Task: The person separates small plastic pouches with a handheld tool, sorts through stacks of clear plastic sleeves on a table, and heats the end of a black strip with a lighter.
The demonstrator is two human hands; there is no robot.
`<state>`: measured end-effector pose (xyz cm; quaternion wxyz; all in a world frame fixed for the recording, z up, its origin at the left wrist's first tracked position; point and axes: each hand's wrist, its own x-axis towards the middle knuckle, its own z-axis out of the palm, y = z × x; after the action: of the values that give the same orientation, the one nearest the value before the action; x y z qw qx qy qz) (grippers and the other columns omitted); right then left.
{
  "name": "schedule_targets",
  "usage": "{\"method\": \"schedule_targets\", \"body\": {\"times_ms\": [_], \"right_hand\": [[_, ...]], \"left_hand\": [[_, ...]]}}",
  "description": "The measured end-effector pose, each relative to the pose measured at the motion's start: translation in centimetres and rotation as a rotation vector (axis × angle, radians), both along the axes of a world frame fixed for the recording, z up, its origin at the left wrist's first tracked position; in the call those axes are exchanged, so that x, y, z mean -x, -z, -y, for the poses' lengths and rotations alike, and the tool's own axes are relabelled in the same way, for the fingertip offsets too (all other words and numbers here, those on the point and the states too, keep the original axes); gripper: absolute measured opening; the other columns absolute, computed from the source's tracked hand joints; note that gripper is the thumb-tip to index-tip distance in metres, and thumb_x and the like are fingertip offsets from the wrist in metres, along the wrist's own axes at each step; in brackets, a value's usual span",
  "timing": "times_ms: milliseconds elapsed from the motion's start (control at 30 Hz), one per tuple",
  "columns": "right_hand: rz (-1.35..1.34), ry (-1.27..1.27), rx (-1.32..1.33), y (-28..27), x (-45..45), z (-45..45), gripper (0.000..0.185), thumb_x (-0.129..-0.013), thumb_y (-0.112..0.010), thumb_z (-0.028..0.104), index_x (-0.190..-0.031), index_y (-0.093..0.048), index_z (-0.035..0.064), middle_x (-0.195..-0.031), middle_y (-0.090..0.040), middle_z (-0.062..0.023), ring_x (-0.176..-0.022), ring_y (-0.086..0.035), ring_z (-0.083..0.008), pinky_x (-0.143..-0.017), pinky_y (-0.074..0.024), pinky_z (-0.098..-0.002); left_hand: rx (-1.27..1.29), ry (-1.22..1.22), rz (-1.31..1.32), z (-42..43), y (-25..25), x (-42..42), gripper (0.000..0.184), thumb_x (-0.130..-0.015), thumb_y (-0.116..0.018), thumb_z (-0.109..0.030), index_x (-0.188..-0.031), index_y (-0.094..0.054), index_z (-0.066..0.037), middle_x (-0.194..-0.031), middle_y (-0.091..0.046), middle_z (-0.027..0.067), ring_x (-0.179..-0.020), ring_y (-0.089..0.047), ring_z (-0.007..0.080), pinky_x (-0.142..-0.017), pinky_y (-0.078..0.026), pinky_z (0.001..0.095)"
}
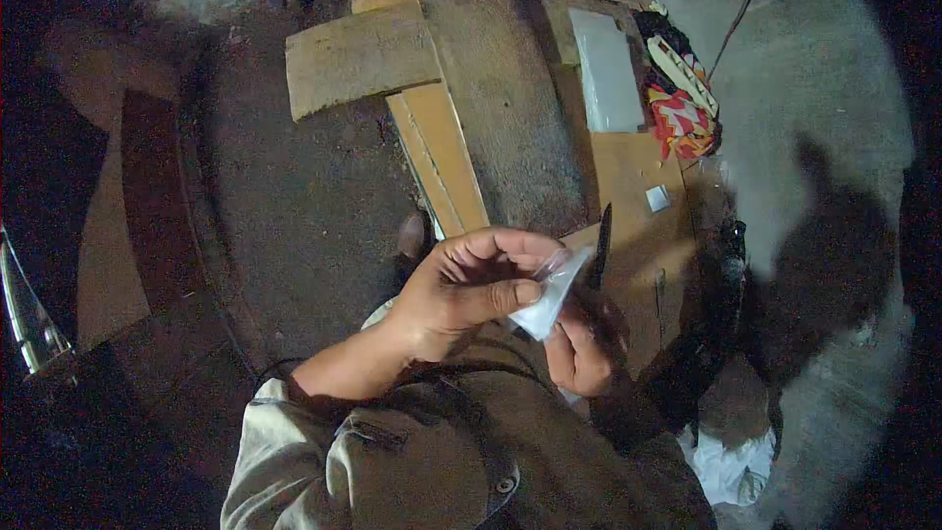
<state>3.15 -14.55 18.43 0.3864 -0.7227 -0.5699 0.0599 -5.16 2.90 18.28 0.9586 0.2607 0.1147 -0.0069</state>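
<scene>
Big worn board (pixel 500 108) ahead, white plastic sheet (pixel 605 74) right of it, patterned cloth (pixel 684 128) beside that, left hand (pixel 466 285) pinching and right hand (pixel 581 353) near, grip can't tell, small plastic piece (pixel 551 302) before the torso.

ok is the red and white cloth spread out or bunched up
Bunched up: the cloth lies in a crumpled heap by the pale slotted strip.

Head-worn view, facing forward and down
</scene>
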Motion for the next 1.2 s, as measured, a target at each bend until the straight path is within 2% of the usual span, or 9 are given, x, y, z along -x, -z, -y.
{"method": "schedule_targets", "body": {"times_ms": [333,400,500,733,800,833,900,1100,1200], "right_hand": [[0.043,0.084,0.096,-0.3,0.5,0.1,0.025,-0.078,-0.055,0.001,-0.102,-0.058,-0.0026,-0.100,-0.061,-0.0223,-0.090,-0.061,-0.0378,-0.080,-0.0471,-0.0434],[0.073,0.089,0.129,-0.4,0.6,0.3,0.023,-0.078,-0.057,0.001,-0.101,-0.059,-0.0022,-0.098,-0.062,-0.0212,-0.087,-0.061,-0.0366,-0.079,-0.0473,-0.0429],[0.043,0.121,0.113,-1.0,0.7,-0.4,0.023,-0.078,-0.059,0.002,-0.101,-0.059,-0.0013,-0.098,-0.062,-0.0203,-0.086,-0.061,-0.0357,-0.078,-0.0474,-0.0425],[0.111,0.115,0.125,-0.3,0.6,-0.2,0.027,-0.077,-0.060,0.002,-0.104,-0.058,-0.0008,-0.100,-0.062,-0.0202,-0.088,-0.060,-0.0358,-0.078,-0.0473,-0.0424],[0.089,0.141,0.091,-0.4,0.5,-0.6,0.035,-0.076,-0.063,0.002,-0.111,-0.060,0.0052,-0.107,-0.063,-0.0145,-0.089,-0.063,-0.0289,-0.076,-0.0492,-0.0344],[0.088,0.139,0.093,-0.4,0.4,-0.6,0.035,-0.076,-0.063,0.002,-0.111,-0.060,0.0052,-0.107,-0.063,-0.0145,-0.089,-0.063,-0.0289,-0.076,-0.0492,-0.0344],[0.114,0.071,0.069,-0.5,0.2,-0.8,0.027,-0.077,-0.060,0.002,-0.103,-0.060,-0.0019,-0.101,-0.062,-0.0203,-0.087,-0.061,-0.0349,-0.078,-0.0474,-0.0407],[-0.018,0.066,0.160,-1.8,0.0,-2.3,0.028,-0.076,-0.061,0.002,-0.103,-0.060,-0.0006,-0.101,-0.062,-0.0210,-0.084,-0.062,-0.0348,-0.076,-0.0480,-0.0409],[0.050,0.085,0.168,-2.5,0.3,-2.7,0.028,-0.076,-0.060,0.001,-0.104,-0.059,-0.0010,-0.101,-0.062,-0.0203,-0.083,-0.062,-0.0338,-0.076,-0.0485,-0.0398]], "left_hand": [[0.096,-0.032,-0.043,0.0,1.0,0.3,0.037,-0.080,-0.062,0.002,-0.116,-0.055,-0.002,-0.101,-0.062,0.0062,-0.090,-0.058,0.0134,-0.083,-0.045,0.0265],[0.023,-0.005,-0.087,-0.2,0.7,0.3,0.034,-0.081,-0.060,0.002,-0.115,-0.056,-0.001,-0.101,-0.062,0.0066,-0.092,-0.058,0.0134,-0.083,-0.045,0.0266],[0.074,-0.008,-0.102,-0.2,0.6,0.6,0.029,-0.084,-0.057,0.001,-0.113,-0.056,0.000,-0.101,-0.062,0.0072,-0.093,-0.058,0.0134,-0.083,-0.045,0.0269],[-0.023,-0.040,-0.053,-0.7,0.9,1.0,0.020,-0.087,-0.054,-0.002,-0.106,-0.059,0.000,-0.100,-0.063,0.0067,-0.092,-0.057,0.0124,-0.084,-0.044,0.0260],[-0.074,-0.061,-0.046,-0.6,1.2,0.9,0.017,-0.087,-0.054,-0.004,-0.104,-0.059,-0.001,-0.100,-0.063,0.0062,-0.090,-0.058,0.0115,-0.082,-0.045,0.0261],[-0.058,-0.077,-0.060,-0.5,1.1,0.9,0.017,-0.088,-0.054,-0.004,-0.103,-0.059,-0.001,-0.099,-0.063,0.0063,-0.089,-0.058,0.0112,-0.081,-0.045,0.0261],[-0.039,-0.094,-0.075,-0.5,1.2,0.9,0.016,-0.088,-0.053,-0.005,-0.102,-0.059,-0.001,-0.098,-0.063,0.0063,-0.087,-0.058,0.0108,-0.080,-0.046,0.0260],[-0.052,-0.201,-0.063,-0.5,1.2,1.0,0.015,-0.091,-0.050,-0.007,-0.102,-0.058,-0.001,-0.096,-0.064,0.0080,-0.084,-0.058,0.0116,-0.076,-0.046,0.0266],[-0.015,-0.215,-0.078,-0.6,1.1,1.0,0.015,-0.091,-0.049,-0.008,-0.101,-0.058,0.000,-0.098,-0.063,0.0092,-0.084,-0.058,0.0123,-0.076,-0.046,0.0273]]}}
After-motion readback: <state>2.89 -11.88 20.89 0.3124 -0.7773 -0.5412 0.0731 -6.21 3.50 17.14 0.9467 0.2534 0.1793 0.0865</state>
